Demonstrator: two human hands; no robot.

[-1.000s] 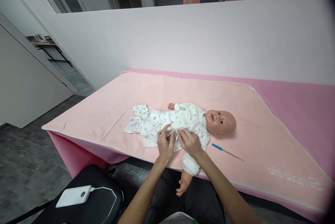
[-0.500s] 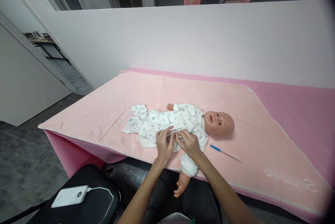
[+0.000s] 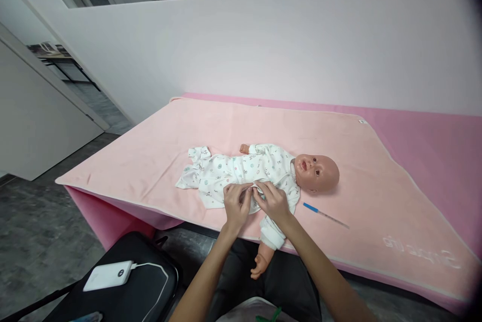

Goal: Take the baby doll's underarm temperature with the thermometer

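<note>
A baby doll (image 3: 318, 173) lies on its back on a pale pink blanket (image 3: 263, 126), head to the right. It wears a white printed romper (image 3: 233, 171). My left hand (image 3: 235, 205) and my right hand (image 3: 274, 204) rest side by side on the near edge of the romper at the doll's belly, fingertips pinching the fabric between them. One doll arm (image 3: 263, 254) in a white sleeve hangs over the table's front edge below my right wrist. What my fingertips grip under the cloth is hidden.
A thin thermometer with a blue end (image 3: 324, 215) lies on the blanket right of my right hand. The table has a darker pink cover (image 3: 433, 146). A black chair (image 3: 143, 287) at lower left carries a white power bank (image 3: 108, 275) with a cable. A white wall runs behind.
Both hands stay pinched on the romper's edge with small finger shifts. The view has tilted down slightly, so the scene sits a little higher in the frame.
</note>
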